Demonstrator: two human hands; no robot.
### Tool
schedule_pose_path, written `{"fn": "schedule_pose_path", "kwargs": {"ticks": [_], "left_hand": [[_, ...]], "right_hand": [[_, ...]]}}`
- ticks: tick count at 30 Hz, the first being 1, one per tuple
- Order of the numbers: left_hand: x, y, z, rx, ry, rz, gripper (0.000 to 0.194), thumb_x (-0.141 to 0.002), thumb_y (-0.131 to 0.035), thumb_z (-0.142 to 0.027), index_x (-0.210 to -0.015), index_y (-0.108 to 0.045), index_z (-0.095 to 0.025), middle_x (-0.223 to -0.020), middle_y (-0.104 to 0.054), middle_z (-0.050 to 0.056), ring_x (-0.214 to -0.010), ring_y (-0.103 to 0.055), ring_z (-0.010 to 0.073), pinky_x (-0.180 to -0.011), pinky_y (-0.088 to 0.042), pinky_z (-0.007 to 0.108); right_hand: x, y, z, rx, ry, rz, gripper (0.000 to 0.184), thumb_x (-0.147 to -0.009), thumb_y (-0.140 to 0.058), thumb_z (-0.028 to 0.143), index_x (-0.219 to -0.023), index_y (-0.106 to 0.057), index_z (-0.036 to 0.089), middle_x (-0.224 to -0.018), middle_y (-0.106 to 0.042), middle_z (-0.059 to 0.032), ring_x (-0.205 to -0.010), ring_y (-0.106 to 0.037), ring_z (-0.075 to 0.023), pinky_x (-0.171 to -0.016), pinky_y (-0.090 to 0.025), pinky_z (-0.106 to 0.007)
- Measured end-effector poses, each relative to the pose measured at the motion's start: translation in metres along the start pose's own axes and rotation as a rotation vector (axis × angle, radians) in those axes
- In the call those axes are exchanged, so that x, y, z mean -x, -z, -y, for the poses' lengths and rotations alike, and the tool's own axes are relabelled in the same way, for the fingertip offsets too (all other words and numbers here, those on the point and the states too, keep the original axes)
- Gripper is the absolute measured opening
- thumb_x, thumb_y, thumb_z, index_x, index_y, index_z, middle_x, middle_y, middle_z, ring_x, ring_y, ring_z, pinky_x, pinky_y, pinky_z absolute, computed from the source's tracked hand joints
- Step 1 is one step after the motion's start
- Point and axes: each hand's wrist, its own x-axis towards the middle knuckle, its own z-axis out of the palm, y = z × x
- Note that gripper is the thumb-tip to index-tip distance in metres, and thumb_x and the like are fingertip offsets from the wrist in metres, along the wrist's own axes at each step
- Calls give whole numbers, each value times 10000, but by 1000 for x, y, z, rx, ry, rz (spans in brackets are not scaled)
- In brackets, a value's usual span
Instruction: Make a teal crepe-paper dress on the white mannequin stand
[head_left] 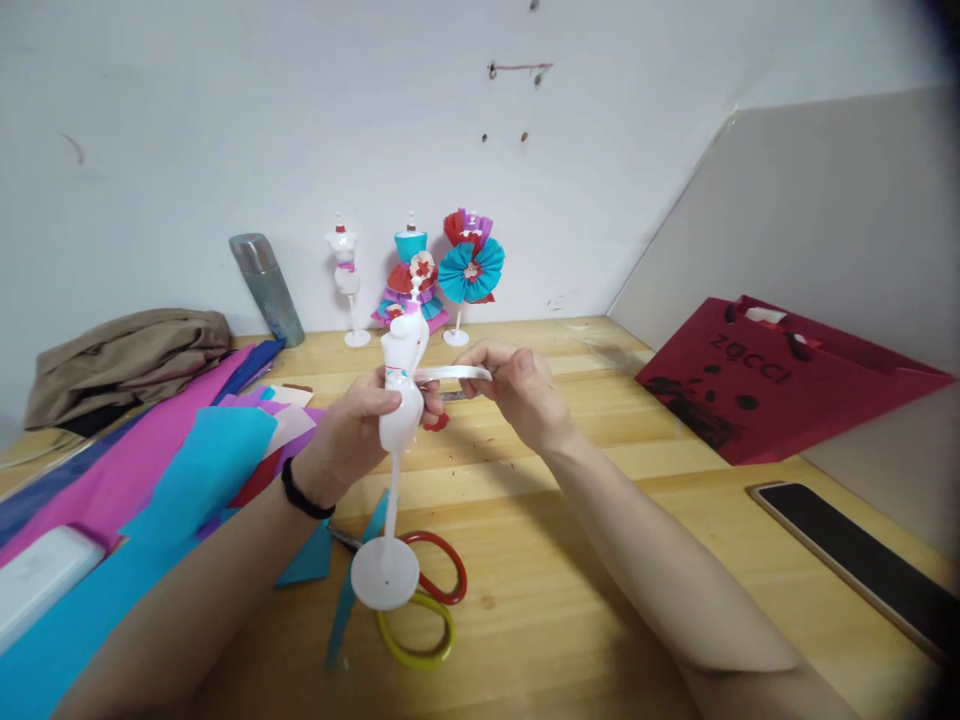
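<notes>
A small white dress-form mannequin [403,415] on a thin stem with a round base is held up, slightly tilted, above the table. My left hand [360,420] is wrapped around its waist and hips, thumb in front. From the waist a narrow white strip of tape [454,373] stretches out to the right. My right hand [525,390] pinches that strip's far end between thumb and fingers. Scissors [420,625] with one red and one yellow handle loop lie under the mannequin's base, beside a blue paper strip [341,620].
Three more mannequins stand along the wall: one mostly white [345,275], two in crepe-paper dresses [471,270]. A bottle [266,290], brown cloth [135,355] and coloured paper sheets [165,470] lie left. A red paper bag [780,380] and a phone [847,555] are right.
</notes>
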Motion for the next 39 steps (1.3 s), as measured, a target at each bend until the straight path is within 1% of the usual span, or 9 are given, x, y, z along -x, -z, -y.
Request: {"fn": "schedule_pose_path", "kwargs": {"ticks": [10, 15, 19, 23, 26, 30, 35, 37, 39], "left_hand": [[-4, 3, 7, 34, -35, -61, 490, -676, -689, -295, -1137, -695, -128, -921, -791, 121, -944, -756, 351, -834, -586, 450], [-2, 7, 11, -26, -53, -61, 350, -808, -593, -350, -1045, -723, -129, -781, -763, 93, -734, -710, 250, -725, -537, 365], [1, -1, 6, -43, -103, -7, 312, -781, -600, -430, -791, -689, -131, -569, -659, 61, -488, -523, 153, -532, -392, 297], [1, -8, 5, -112, -143, -53, 370, -779, -634, -501, -775, -675, -133, -518, -581, 25, -453, -444, 126, -488, -306, 292], [3, -11, 6, -165, -171, -134, 422, -736, -740, -501, -927, -691, -128, -543, -568, -9, -470, -427, 110, -494, -294, 277], [5, -15, -1, -206, -81, -225, 667, -617, -829, -305, -1223, -625, -115, -589, -604, -33, -514, -469, 112, -525, -339, 256], [6, -11, -18, -340, -118, -301, 297, -625, -759, -247, -883, -689, -116, -556, -565, -21, -532, -467, 105, -530, -359, 247], [7, -7, -26, -375, -200, -332, 150, -645, -730, -244, -722, -656, -139, -570, -566, -5, -533, -467, 99, -519, -363, 242], [8, -4, -32, -390, -241, -380, 138, -656, -717, -240, -634, -614, -153, -590, -571, 4, -528, -467, 92, -498, -358, 235]], "right_hand": [[8, -9, 16, 216, 206, -37, 420, -980, -530, 537, -885, -713, 171, -696, -604, -2, -645, -555, -150, -630, -449, -293], [12, -12, 23, 357, 271, -64, 208, -955, -563, 306, -892, -706, 169, -729, -669, 0, -638, -588, -130, -632, -451, -272], [13, -13, 19, 351, 233, -40, 192, -953, -559, 292, -929, -700, 164, -690, -667, 14, -617, -592, -125, -618, -448, -263], [13, -14, 18, 354, 216, -34, 219, -963, -543, 310, -909, -695, 161, -685, -650, 10, -639, -585, -129, -626, -443, -267], [12, -14, 18, 385, 201, -45, 230, -961, -539, 327, -871, -681, 170, -686, -637, 8, -623, -556, -129, -611, -424, -272], [10, -12, 15, 447, 203, -20, 267, -975, -518, 366, -850, -664, 181, -704, -653, -6, -644, -571, -148, -632, -436, -291], [6, -1, 16, 570, 292, -53, 248, -949, -572, 411, -1018, -685, 201, -1044, -739, -96, -985, -667, -252, -877, -487, -399], [7, 3, 22, 570, 240, -132, 247, -958, -558, 428, -947, -677, 211, -998, -737, -91, -950, -672, -245, -849, -492, -389], [10, 2, 30, 548, 118, -40, 278, -970, -534, 408, -803, -640, 212, -792, -698, -47, -746, -643, -193, -703, -480, -331]]}}
